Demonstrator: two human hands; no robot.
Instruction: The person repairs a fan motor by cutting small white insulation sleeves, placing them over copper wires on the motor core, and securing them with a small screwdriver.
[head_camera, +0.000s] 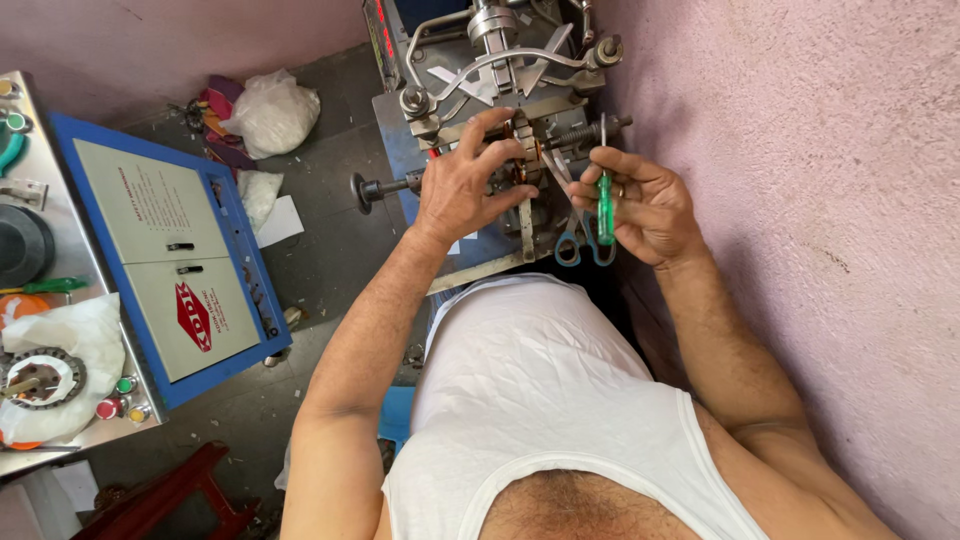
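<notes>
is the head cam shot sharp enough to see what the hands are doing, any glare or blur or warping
Head view: soft, even daylight, no hard glare. The left hand on the metal machine and the right hand gripping the green-handled screwdriver are sharp, without motion blur. Small parts under the fingers are crowded and shaded, hard to separate. Wide-angle warping bends the blue cabinet at the left edge.

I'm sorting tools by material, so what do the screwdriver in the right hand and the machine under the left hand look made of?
Screwdriver: the handle looks like translucent green plastic, glossy; the shaft is thin grey metal. Machine: bare grey metal, probably steel, with dull, worn surfaces and shiny curved rods. The right hand grips the screwdriver; the left hand rests on the machine.
</notes>
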